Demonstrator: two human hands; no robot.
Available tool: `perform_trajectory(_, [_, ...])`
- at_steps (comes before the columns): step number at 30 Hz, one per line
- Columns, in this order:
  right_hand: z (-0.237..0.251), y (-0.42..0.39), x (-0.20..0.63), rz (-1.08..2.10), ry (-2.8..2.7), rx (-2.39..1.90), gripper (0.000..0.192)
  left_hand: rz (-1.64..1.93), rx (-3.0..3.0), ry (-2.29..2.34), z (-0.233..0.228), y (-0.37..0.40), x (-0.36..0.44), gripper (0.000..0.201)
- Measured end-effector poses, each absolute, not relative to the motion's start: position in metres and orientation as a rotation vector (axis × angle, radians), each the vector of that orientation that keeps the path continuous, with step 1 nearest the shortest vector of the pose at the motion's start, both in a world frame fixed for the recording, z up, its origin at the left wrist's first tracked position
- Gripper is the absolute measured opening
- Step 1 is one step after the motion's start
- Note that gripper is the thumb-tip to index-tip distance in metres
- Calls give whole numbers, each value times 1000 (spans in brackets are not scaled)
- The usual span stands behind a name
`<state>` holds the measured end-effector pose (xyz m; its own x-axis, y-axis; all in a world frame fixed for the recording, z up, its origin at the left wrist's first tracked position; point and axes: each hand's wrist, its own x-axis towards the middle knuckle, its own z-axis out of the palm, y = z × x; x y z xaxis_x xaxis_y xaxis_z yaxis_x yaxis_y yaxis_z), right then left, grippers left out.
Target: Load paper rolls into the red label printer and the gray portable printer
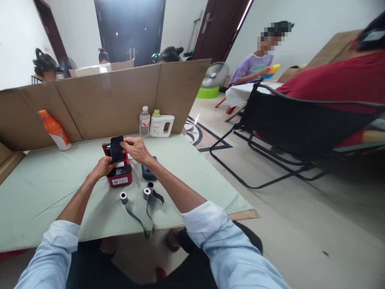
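A small red and black printer (120, 176) stands on the table, its top open and a bit of white showing inside. Above it is a dark flat strip (117, 148), held up on edge. My right hand (136, 149) pinches the strip's right edge between thumb and fingers. At its lower left edge, my left hand (104, 166) is closed on the strip, just over the printer; its fingertips are partly hidden. Nearer me lie a small roll (123, 197) and a second roll (147, 193) with dark tails trailing toward the table edge. Another dark roll (150, 185) sits just behind.
A dark grey device (148, 171) lies partly under my right forearm. An orange bottle (55, 130), a clear water bottle (144, 122) and a white jug (161, 125) stand before a cardboard screen (120, 92). To the right are a black folding chair (288, 116) and several people.
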<state>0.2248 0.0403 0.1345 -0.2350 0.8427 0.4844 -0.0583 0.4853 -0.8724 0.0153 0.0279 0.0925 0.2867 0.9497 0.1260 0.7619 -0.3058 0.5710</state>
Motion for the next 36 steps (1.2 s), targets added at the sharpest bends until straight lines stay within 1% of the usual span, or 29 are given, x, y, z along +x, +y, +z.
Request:
perform_trajectory(3, [137, 33, 229, 1004, -1566, -679, 42, 713, 2157, 1524, 93, 28, 16, 25])
perform_trajectory(7, [144, 10, 236, 1010, -1565, -652, 40, 911, 2151, 1498, 101, 24, 14, 27])
perform_trajectory(11, [152, -26, 240, 1026, -1608, -598, 28, 1134, 2168, 1428, 116, 5, 1, 26])
perform_trajectory(14, [150, -49, 238, 1026, -1676, -551, 21, 1187, 2191, 1436, 129, -18, -17, 27])
perform_trajectory(17, [141, -62, 237, 1004, -1728, -551, 15, 1160, 2208, 1461, 137, -42, -31, 30])
perform_trajectory(22, [123, -79, 261, 974, -1698, -682, 11, 1138, 2286, 1389, 145, -66, -17, 22])
perform_trajectory(26, [106, -97, 305, 869, -1551, -895, 12, 1030, 2400, 1225, 142, -67, 31, 26])
perform_trajectory(31, [77, -115, 361, 692, -1420, -1186, 18, 843, 2546, 1039, 129, -57, 105, 26])
perform_trajectory(36, [46, -134, 394, 688, -1343, -1311, 23, 542, 2707, 962, 121, -45, 163, 27])
